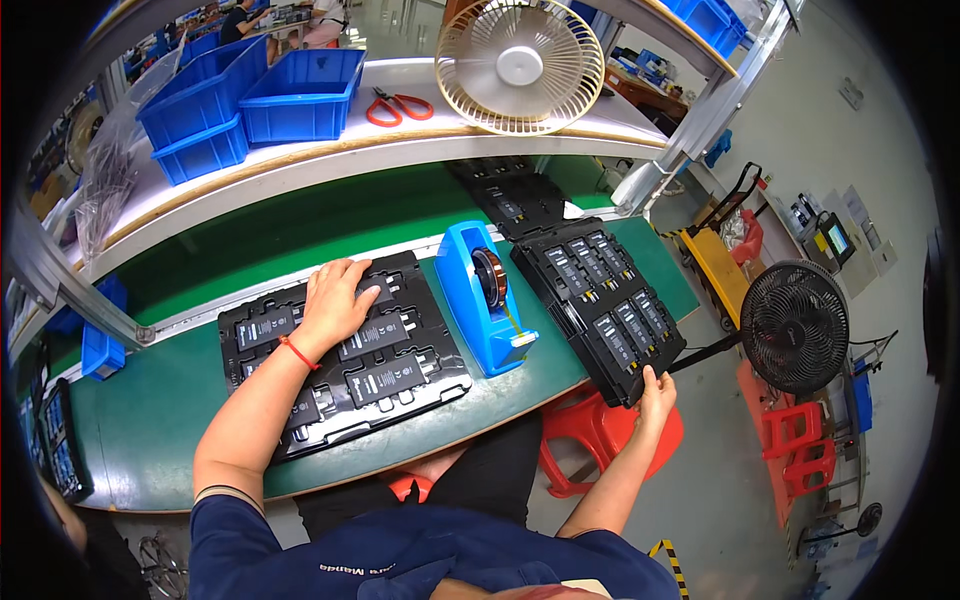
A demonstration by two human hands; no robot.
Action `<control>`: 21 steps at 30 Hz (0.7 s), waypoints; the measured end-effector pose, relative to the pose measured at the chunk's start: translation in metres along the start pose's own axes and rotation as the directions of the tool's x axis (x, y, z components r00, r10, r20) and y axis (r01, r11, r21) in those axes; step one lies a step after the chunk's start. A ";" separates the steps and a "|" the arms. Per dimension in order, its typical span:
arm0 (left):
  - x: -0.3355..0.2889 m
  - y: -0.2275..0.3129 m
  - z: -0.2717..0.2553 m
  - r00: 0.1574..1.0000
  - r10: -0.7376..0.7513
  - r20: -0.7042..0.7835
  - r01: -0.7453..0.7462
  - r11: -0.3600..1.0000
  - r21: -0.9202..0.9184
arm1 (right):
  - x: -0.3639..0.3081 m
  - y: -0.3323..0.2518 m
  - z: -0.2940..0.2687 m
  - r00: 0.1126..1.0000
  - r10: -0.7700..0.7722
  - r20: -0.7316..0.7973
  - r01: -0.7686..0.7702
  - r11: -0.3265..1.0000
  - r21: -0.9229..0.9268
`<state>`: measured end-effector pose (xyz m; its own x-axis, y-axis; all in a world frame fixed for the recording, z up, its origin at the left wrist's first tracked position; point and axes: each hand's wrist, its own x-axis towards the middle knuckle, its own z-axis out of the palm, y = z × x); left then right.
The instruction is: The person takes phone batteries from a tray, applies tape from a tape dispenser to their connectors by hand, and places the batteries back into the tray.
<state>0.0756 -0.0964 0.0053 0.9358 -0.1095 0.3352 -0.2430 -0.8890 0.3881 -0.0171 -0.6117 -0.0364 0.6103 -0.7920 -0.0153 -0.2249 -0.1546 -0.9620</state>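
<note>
My left hand [338,300] lies over the far part of a black plastic tray [450,372], fingers stretched out across its top row. Flat black battery packs [385,380] sit in this tray's pockets; my hand and forearm cover some of them. At the near right corner of a second black tray [630,385], my right hand [656,396] has its fingers closed on the edge. That tray stands on others in a stack and holds several similar battery packs [615,340]. Between the trays is a blue tape dispenser [465,300] with a brown tape roll [490,277].
More black trays [510,190] lie behind the right stack, under the shelf [400,155]. Blue bins [300,95], red-handled cutters [398,108] and a pale fan [520,68] stand on that shelf. A red stool [575,450] and black fan [795,325] are at the right.
</note>
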 end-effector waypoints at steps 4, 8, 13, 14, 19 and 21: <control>0.004 0.006 0.000 1.000 0.011 0.013 -0.011 1.000 -0.009 | 0.010 0.043 0.013 0.962 -0.259 -0.090 0.272 0.940 0.206; 0.000 -0.001 0.001 1.000 0.014 -0.006 -0.014 1.000 0.013 | 0.003 0.027 0.021 0.982 -0.187 -0.032 0.190 0.955 0.226; 0.001 0.000 0.001 1.000 0.012 0.011 -0.012 1.000 -0.003 | 0.020 0.034 0.014 0.988 -0.153 -0.005 0.150 0.960 0.237; 0.000 -0.001 0.000 1.000 0.008 0.012 -0.008 1.000 -0.003 | 0.020 0.035 0.015 0.988 -0.153 -0.001 0.149 0.960 0.235; -0.005 -0.002 0.000 0.998 0.027 -0.064 -0.030 0.998 -0.048 | 0.027 0.049 0.018 0.987 -0.135 -0.091 0.144 0.985 0.097; -0.005 -0.005 0.003 0.996 0.036 -0.086 -0.040 0.998 -0.048 | 0.020 0.041 0.018 0.981 -0.170 -0.099 0.177 0.982 0.072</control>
<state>0.0726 -0.0925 -0.0006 0.9010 -0.1028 0.4216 -0.2924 -0.8617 0.4148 -0.0005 -0.6229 -0.0811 0.5612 -0.8090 0.1751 -0.0580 -0.2494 -0.9667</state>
